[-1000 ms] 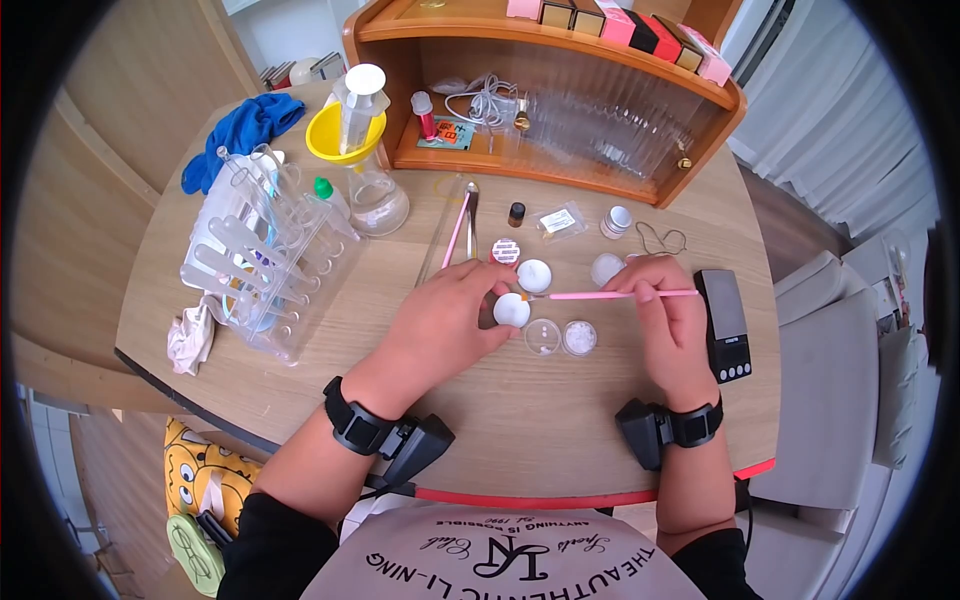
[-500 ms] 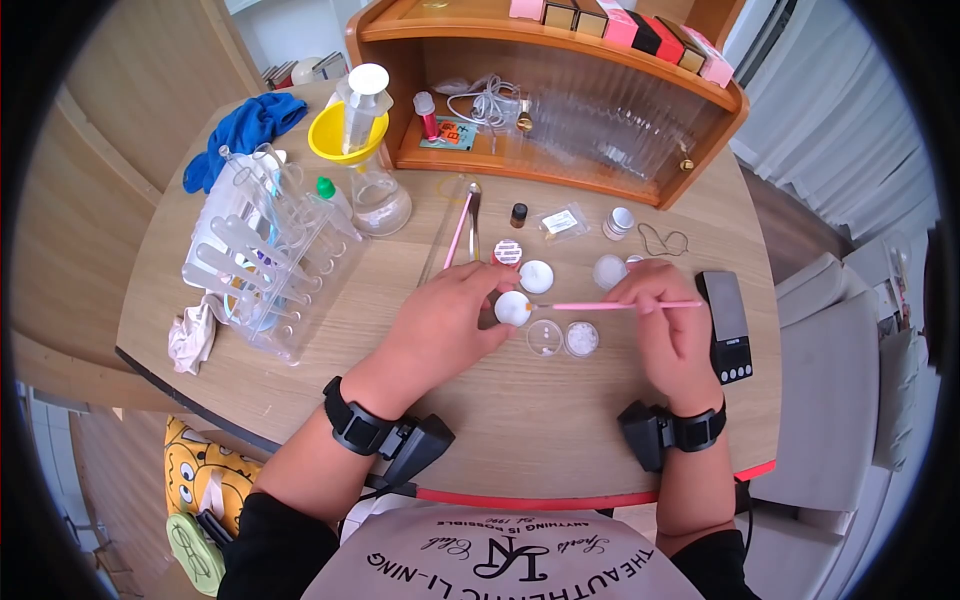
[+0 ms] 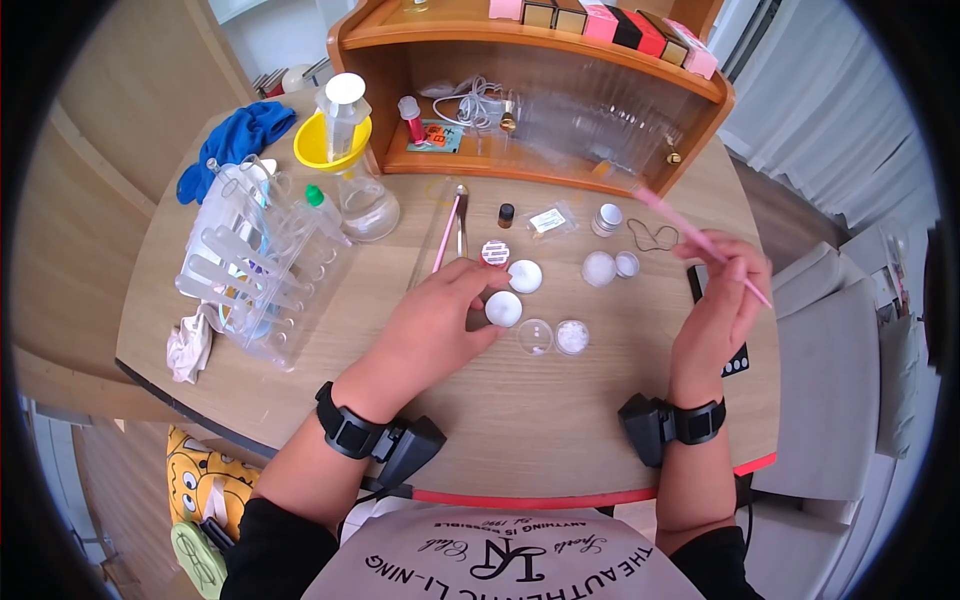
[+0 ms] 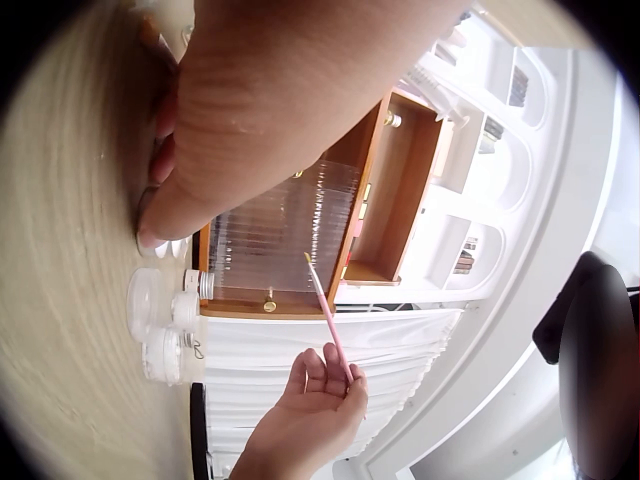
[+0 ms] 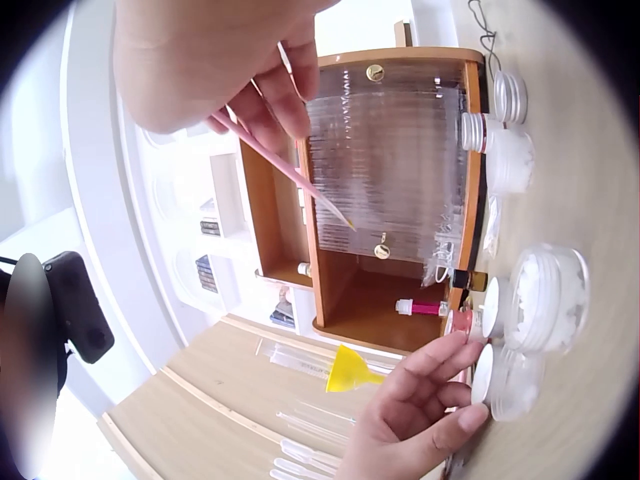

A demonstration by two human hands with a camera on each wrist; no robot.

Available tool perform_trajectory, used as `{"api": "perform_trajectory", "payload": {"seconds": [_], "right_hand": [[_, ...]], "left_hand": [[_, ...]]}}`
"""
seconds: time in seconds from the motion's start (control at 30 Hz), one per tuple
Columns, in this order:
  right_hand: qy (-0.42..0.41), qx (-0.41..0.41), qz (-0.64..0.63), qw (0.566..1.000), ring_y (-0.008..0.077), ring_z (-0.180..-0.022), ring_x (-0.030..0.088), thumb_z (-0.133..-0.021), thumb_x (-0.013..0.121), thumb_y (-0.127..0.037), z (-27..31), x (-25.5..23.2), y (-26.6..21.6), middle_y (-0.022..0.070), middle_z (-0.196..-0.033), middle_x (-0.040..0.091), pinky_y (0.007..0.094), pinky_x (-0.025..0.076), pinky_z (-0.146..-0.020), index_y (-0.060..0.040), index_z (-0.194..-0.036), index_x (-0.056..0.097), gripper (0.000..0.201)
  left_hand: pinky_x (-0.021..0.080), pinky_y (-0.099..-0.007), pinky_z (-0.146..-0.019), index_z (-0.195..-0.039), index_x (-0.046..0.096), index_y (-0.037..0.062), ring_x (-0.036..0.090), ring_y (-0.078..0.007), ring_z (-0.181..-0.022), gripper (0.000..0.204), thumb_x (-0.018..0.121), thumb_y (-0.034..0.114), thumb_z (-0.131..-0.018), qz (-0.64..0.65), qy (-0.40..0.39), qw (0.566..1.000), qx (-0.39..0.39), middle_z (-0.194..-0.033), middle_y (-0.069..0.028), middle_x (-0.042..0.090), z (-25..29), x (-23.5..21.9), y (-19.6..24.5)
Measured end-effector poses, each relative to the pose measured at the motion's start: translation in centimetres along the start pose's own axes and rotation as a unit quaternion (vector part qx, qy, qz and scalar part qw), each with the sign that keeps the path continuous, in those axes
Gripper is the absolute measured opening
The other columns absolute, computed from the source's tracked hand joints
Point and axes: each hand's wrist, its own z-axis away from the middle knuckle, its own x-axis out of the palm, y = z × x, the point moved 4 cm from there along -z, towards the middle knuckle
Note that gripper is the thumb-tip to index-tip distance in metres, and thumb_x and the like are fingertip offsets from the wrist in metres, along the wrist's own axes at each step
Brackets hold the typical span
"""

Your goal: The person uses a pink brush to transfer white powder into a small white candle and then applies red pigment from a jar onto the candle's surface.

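Paintbrush [image 4: 330,322] raised above the table [image 3: 560,430] near its right edge, pinched by the right hand [image 3: 718,305]; left hand [image 3: 425,320] holds a white disc [image 3: 504,309]. Brushwork seems underway, remainder unclear.

Wooden cabinet [image 3: 540,165], white curtains [image 3: 800,100], grey seat [image 3: 805,400]

Passable low along the near side of the bench [image 3: 545,430]; hampered midway by small dishes [image 3: 572,337]; blocked at left by tube rack [image 3: 290,290] and flask [image 3: 369,212], behind by cabinet [image 3: 712,112].
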Motion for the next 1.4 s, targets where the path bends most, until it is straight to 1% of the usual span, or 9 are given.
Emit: {"api": "perform_trajectory", "payload": {"seconds": [0.07,0.2,0.27,0.7,0.87,1.0,1.07,1.3,1.4], "right_hand": [[0.117,-0.029,0.027,0.992,0.0213,-0.080,0.059,-0.098,0.036,-0.022,-0.4,-0.8,-0.2,0.0144,-0.093,0.058,0.0343,0.046,-0.078,-0.0015,-0.100,0.047,0.023],[0.120,-0.033,0.020,0.992,0.0216,-0.081,0.059,-0.098,0.036,-0.025,-0.3,-1.1,-0.3,0.0142,-0.092,0.059,0.0351,0.045,-0.079,-0.0023,-0.096,0.047,0.026],[0.085,-0.004,-0.012,0.996,0.0212,-0.080,0.059,-0.098,0.035,-0.025,-0.1,-1.1,0.0,0.0137,-0.089,0.059,0.0349,0.045,-0.080,-0.0033,-0.093,0.047,0.025],[0.056,0.035,-0.034,0.997,0.0157,-0.077,0.056,-0.099,0.035,-0.020,0.3,-0.5,0.8,0.0100,-0.083,0.058,0.0296,0.043,-0.078,-0.0025,-0.093,0.047,0.021],[0.045,0.053,-0.048,0.996,0.0125,-0.078,0.055,-0.099,0.036,-0.020,0.5,-0.4,1.2,0.0076,-0.083,0.057,0.0278,0.043,-0.077,-0.0028,-0.092,0.048,0.022],[0.061,0.062,-0.047,0.995,0.0116,-0.078,0.055,-0.099,0.037,-0.020,0.5,-0.7,1.4,0.0065,-0.083,0.057,0.0267,0.043,-0.075,-0.0030,-0.092,0.048,0.022],[0.066,0.068,-0.044,0.994,0.0106,-0.077,0.054,-0.098,0.037,-0.020,0.5,-0.8,1.4,0.0058,-0.082,0.057,0.0255,0.043,-0.073,-0.0027,-0.092,0.049,0.021],[0.081,0.063,-0.070,0.992,0.0095,-0.076,0.053,-0.098,0.039,-0.018,0.4,-1.2,1.9,0.0051,-0.082,0.057,0.0241,0.044,-0.070,-0.0017,-0.093,0.049,0.020],[0.086,0.071,-0.075,0.991,0.0097,-0.076,0.053,-0.098,0.039,-0.017,0.4,-1.3,2.4,0.0051,-0.083,0.057,0.0240,0.045,-0.070,-0.0016,-0.094,0.049,0.019]], "left_hand": [[0.049,-0.0294,-0.075,-0.112,0.055,0.0066,0.057,-0.0191,-0.082,0.047,0.072,0.004,-0.068,-0.002,0.011,1.000,-0.010,-0.102,-0.0075,0.057,0.1,-0.2,0.2],[0.049,-0.0297,-0.074,-0.112,0.055,0.0072,0.057,-0.0189,-0.080,0.048,0.073,0.004,-0.068,-0.026,0.001,0.999,-0.035,-0.099,-0.0066,0.057,0.0,-0.2,0.0],[0.049,-0.0298,-0.072,-0.111,0.056,0.0085,0.056,-0.0190,-0.078,0.048,0.074,0.005,-0.067,-0.037,-0.004,0.998,-0.041,-0.097,-0.0059,0.058,0.0,-0.1,0.0],[0.048,-0.0304,-0.072,-0.102,0.060,0.0083,0.057,-0.0207,-0.079,0.038,0.073,0.006,-0.067,-0.060,0.030,0.998,0.010,-0.097,-0.0080,0.057,-0.3,0.0,1.2],[0.048,-0.0319,-0.073,-0.097,0.062,0.0059,0.058,-0.0232,-0.081,0.034,0.071,0.005,-0.065,-0.106,0.113,0.985,0.075,-0.093,-0.0091,0.057,-1.0,-0.6,4.1],[0.047,-0.0338,-0.073,-0.094,0.062,0.0058,0.056,-0.0255,-0.080,0.031,0.072,0.009,-0.064,-0.185,0.096,0.968,0.139,-0.090,-0.0093,0.057,-2.5,-0.1,4.8],[0.044,-0.0368,-0.077,-0.091,0.063,0.0068,0.055,-0.0275,-0.083,0.028,0.071,0.013,-0.065,-0.195,0.061,0.970,0.134,-0.090,-0.0091,0.057,-4.1,0.8,4.6],[0.037,-0.0397,-0.090,-0.092,0.064,0.0096,0.053,-0.0272,-0.093,0.027,0.068,0.017,-0.066,-0.284,0.053,0.937,0.196,-0.090,-0.0080,0.059,-6.8,4.2,4.1],[0.036,-0.0401,-0.093,-0.093,0.064,0.0094,0.053,-0.0270,-0.095,0.029,0.069,0.018,-0.066,-0.302,0.038,0.936,0.179,-0.091,-0.0077,0.059,-6.9,4.4,3.5]]}}
